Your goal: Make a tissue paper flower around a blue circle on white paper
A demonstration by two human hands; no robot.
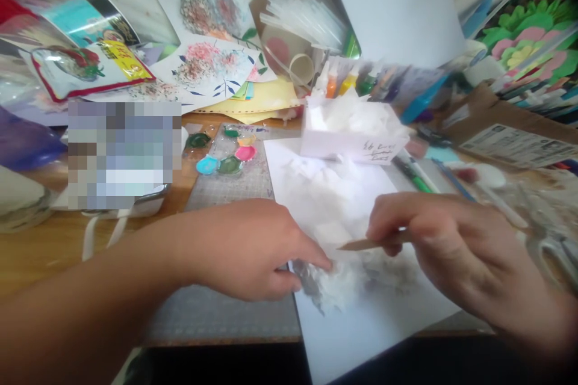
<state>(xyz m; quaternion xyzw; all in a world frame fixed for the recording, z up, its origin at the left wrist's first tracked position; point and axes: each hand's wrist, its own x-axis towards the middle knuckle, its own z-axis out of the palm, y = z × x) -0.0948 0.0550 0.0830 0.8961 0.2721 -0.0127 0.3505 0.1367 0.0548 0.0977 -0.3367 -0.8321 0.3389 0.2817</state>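
Observation:
My left hand (253, 249) reaches in with its index finger stretched out, the fingertip on a clump of white, tissue-like scraps (341, 289). Its thumb is apart from the index finger, and it holds nothing that I can see. In my right hand (451, 246) is a pointed brown wooden stick (359, 245), pinched between the fingers, its tip towards the left fingertip and close above the clump. Beneath lies a white sheet of paper (347, 343), with greyish and brownish patches beside the clump. More loose white scraps (329, 186) lie farther up the sheet.
A white box (352, 147) full of white scraps stands behind the sheet. Paint wells (230, 164) rest on the grey cutting mat (221, 310). A cardboard box (506, 126) and scissors (548, 252) are on the right. Dotted flower pictures (203, 69) lean at the back.

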